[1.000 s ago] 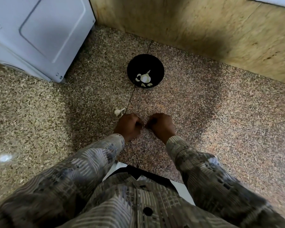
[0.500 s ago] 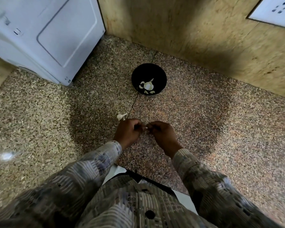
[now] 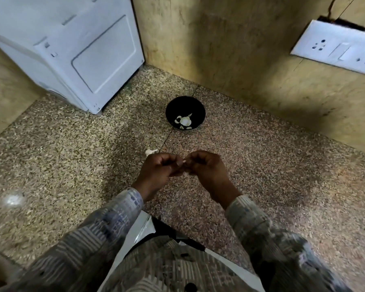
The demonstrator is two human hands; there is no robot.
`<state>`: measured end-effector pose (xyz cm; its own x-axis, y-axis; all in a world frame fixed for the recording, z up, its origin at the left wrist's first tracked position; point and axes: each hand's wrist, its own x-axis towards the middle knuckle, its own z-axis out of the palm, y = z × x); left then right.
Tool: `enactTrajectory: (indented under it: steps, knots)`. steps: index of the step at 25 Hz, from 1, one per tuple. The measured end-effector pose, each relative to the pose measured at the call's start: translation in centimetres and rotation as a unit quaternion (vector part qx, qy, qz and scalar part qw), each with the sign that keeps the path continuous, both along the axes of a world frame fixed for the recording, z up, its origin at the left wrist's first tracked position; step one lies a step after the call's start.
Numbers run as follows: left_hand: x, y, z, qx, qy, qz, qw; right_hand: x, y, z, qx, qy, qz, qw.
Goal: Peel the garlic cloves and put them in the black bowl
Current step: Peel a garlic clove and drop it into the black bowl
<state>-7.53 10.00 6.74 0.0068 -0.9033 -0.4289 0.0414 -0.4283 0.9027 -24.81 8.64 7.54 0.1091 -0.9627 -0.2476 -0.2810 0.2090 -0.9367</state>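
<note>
Garlic clove (image 3: pixel 183 162): only a small pale sliver shows, pinched between the fingertips of both grips, held above the bench (image 3: pixel 282 169). Left grip (image 3: pixel 160 171): fingers curled inward, thumb and fingertips nipping the clove's left end. Right grip (image 3: pixel 207 171): fingers curled likewise, tips meeting the left's at the clove; knuckles up, both wrists angled toward each other. Cannot tell how much skin is on the clove, too little of it is in view. Just beyond my left knuckles, lying on the bench, a loose white garlic piece (image 3: pixel 150 152), apart from the grip. Farther ahead, slightly right of where the fingertips meet, the black bowl (image 3: pixel 173 106) sits upright on the bench; pale cloves (image 3: pixel 184 122) lie in a small cluster at its bottom. A dark seam line in the speckled stone runs from the bowl back toward my left grip. Far ahead and left, a white appliance (image 3: pixel 82 49) stands in the corner. Ahead and right, a tan wall (image 3: pixel 219 49) with a white socket plate (image 3: pixel 335 47). Patterned sleeves (image 3: pixel 114 224) cover both forearms.
</note>
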Motion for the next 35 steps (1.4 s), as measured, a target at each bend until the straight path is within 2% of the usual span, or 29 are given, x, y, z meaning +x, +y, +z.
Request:
enactTrajectory:
  steps: [1, 2, 3, 4, 8, 12, 17, 20, 22, 26, 30, 32, 35]
  knots:
    - [-0.5, 0.5, 0.6, -0.015, -0.012, 0.009, 1.000, -0.4, 0.3, 0.4, -0.112, 0.094, 0.039, 0.988]
    - [-1.0, 0.9, 1.1, -0.032, -0.036, 0.019, 0.999, -0.6, 0.6, 0.6, -0.205, 0.170, 0.066, 0.962]
    - [-1.6, 1.3, 1.4, -0.047, -0.064, 0.030, 0.996, -0.9, 0.9, 0.9, -0.251, 0.201, 0.063, 0.945]
    - [-2.2, 1.8, 1.9, -0.061, -0.089, 0.044, 0.993, -1.0, 1.3, 1.5, -0.263, 0.199, 0.037, 0.943]
    - [-4.0, 3.5, 3.8, -0.095, -0.111, 0.095, 0.985, -1.9, 2.7, 3.0, -0.260, 0.156, -0.001, 0.953]
    - [-5.0, 5.3, 5.1, -0.125, -0.129, 0.104, 0.978, -3.0, 3.5, 4.5, -0.237, 0.155, -0.020, 0.959]
    - [-4.9, 7.2, 6.4, -0.167, -0.171, 0.116, 0.964, -4.7, 4.3, 7.0, -0.106, -0.002, 0.089, 0.990]
    - [-5.7, 8.0, 7.6, -0.179, -0.221, 0.104, 0.953, -4.6, 5.0, 8.2, -0.081, -0.016, 0.110, 0.991]
    - [-6.0, 8.3, 8.4, -0.166, -0.196, 0.113, 0.960, -4.6, 5.2, 9.0, -0.075, -0.027, 0.114, 0.990]
    - [-5.2, 9.0, 9.8, -0.162, -0.032, 0.089, 0.982, -4.6, 5.5, 10.1, -0.057, -0.093, 0.110, 0.988]
    - [-5.3, 9.1, 10.4, -0.181, -0.060, 0.121, 0.974, -3.8, 6.1, 9.9, -0.138, -0.006, 0.057, 0.989]
    - [-5.2, 9.1, 10.7, -0.178, -0.043, 0.148, 0.972, -3.7, 6.1, 10.1, -0.127, -0.047, 0.047, 0.990]
    - [-4.9, 9.2, 11.1, -0.174, -0.028, 0.149, 0.973, -3.6, 6.3, 10.6, -0.057, -0.145, 0.029, 0.987]
